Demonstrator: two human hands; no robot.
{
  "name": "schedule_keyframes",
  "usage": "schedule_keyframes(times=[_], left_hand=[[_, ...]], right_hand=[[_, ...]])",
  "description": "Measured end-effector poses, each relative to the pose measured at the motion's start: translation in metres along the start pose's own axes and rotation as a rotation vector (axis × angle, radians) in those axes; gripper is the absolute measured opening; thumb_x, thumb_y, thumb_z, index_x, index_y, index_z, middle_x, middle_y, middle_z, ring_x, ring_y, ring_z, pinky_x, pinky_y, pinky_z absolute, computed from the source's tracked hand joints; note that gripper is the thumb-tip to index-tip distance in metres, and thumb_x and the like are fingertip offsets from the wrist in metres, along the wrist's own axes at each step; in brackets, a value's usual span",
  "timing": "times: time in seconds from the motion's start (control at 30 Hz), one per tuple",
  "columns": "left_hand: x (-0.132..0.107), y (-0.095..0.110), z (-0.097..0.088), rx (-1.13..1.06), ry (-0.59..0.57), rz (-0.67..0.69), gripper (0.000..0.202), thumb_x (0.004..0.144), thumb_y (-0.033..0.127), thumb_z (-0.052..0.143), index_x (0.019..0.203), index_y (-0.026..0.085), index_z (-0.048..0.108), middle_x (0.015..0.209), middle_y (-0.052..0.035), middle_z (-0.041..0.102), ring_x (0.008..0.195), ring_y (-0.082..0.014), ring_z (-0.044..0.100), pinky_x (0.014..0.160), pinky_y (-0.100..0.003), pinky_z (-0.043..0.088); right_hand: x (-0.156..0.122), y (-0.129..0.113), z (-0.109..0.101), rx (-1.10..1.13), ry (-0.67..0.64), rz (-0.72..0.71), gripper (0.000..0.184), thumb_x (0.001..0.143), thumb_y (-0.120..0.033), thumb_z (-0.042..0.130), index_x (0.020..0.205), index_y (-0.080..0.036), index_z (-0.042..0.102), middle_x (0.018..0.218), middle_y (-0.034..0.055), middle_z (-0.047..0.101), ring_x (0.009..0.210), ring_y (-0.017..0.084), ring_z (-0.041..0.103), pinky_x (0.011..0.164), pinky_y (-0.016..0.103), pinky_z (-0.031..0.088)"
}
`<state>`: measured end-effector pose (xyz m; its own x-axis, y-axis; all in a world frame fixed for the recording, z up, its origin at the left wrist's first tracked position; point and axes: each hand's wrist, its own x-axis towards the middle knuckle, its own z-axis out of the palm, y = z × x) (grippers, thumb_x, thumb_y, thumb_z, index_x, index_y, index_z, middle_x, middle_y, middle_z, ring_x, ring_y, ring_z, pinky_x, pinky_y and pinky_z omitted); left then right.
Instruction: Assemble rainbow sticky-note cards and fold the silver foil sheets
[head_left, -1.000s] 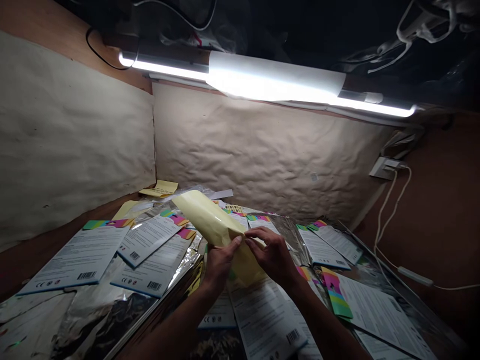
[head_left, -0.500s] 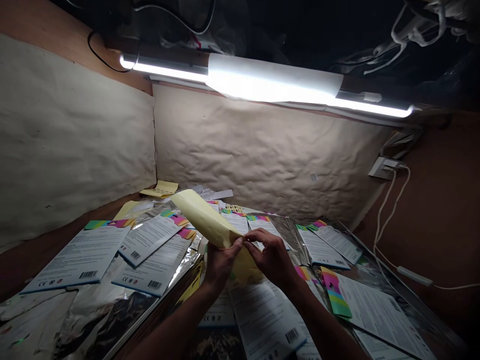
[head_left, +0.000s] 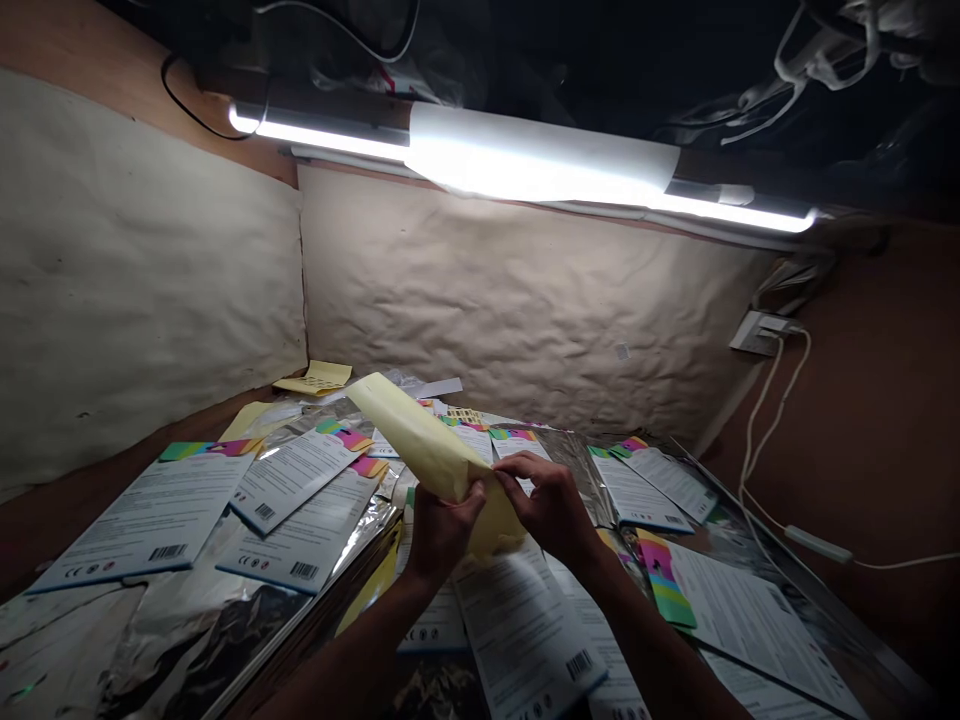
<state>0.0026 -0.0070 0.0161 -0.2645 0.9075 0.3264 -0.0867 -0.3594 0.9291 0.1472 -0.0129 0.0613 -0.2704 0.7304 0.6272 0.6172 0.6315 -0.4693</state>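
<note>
A pale yellow paper sheet, bent over along its length, is held up above the table. My left hand is closed on its lower part, thumb on top. With fingertips pinched together, my right hand grips the sheet's edge just right of the left thumb. Part of the sheet hangs down between the hands. Below them lies a white printed packet with a barcode, overlapping others. What is printed on the held sheet cannot be made out.
Several white packets with colourful ends lie at the left, and more packets at the right, on shiny plastic film. Another yellow sheet lies at the back left. A tube light crosses the wall; white cables hang at the right.
My right fingertips have moved slightly up and right along the sheet's edge, and the sheet's hanging part shows more. The whole view has shifted a little.
</note>
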Motion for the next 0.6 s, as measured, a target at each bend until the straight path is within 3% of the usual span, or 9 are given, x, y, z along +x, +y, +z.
schedule_keyframes(times=[0.13,0.23,0.37,0.5,0.6], left_hand=[[-0.001,0.002,0.001,0.007,-0.009,-0.007,0.024,0.068,0.025,0.074,0.086,0.01,0.073,0.082,-0.0091,0.076,0.08,-0.0252,0.071,0.071,-0.028,0.056],[0.004,-0.002,-0.001,0.0,0.047,-0.044,0.025,0.066,0.025,0.076,0.086,0.011,0.073,0.087,-0.0106,0.076,0.083,-0.0267,0.072,0.073,-0.03,0.056],[0.017,-0.013,-0.004,-0.107,0.23,-0.195,0.031,0.064,0.027,0.079,0.089,0.011,0.073,0.095,-0.0143,0.076,0.087,-0.0294,0.072,0.074,-0.036,0.058],[0.028,-0.017,-0.005,-0.261,0.402,-0.272,0.037,0.063,0.027,0.079,0.096,0.01,0.073,0.104,-0.0147,0.074,0.096,-0.0303,0.07,0.083,-0.041,0.057],[0.03,-0.015,-0.006,-0.288,0.449,-0.267,0.039,0.06,0.026,0.08,0.095,0.01,0.073,0.105,-0.0132,0.074,0.098,-0.0305,0.07,0.087,-0.043,0.056]], right_hand=[[0.002,0.005,-0.004,-0.016,0.033,0.028,0.015,0.09,-0.02,0.06,0.089,-0.021,0.075,0.086,0.0032,0.074,0.079,0.018,0.067,0.074,0.028,0.05],[0.009,0.027,-0.011,-0.017,0.129,0.142,0.018,0.091,-0.03,0.059,0.092,-0.02,0.074,0.09,0.0043,0.076,0.08,0.019,0.07,0.073,0.027,0.052],[0.026,0.085,-0.02,-0.141,0.209,0.351,0.027,0.092,-0.038,0.055,0.096,-0.019,0.075,0.092,0.0067,0.078,0.083,0.022,0.072,0.071,0.027,0.053],[0.043,0.145,-0.014,-0.28,0.117,0.456,0.021,0.091,-0.032,0.06,0.087,-0.017,0.074,0.085,0.0069,0.077,0.081,0.022,0.071,0.074,0.03,0.053],[0.055,0.176,0.0,-0.378,0.011,0.501,0.021,0.094,-0.034,0.06,0.096,-0.016,0.069,0.095,0.005,0.072,0.085,0.018,0.068,0.08,0.035,0.055]])
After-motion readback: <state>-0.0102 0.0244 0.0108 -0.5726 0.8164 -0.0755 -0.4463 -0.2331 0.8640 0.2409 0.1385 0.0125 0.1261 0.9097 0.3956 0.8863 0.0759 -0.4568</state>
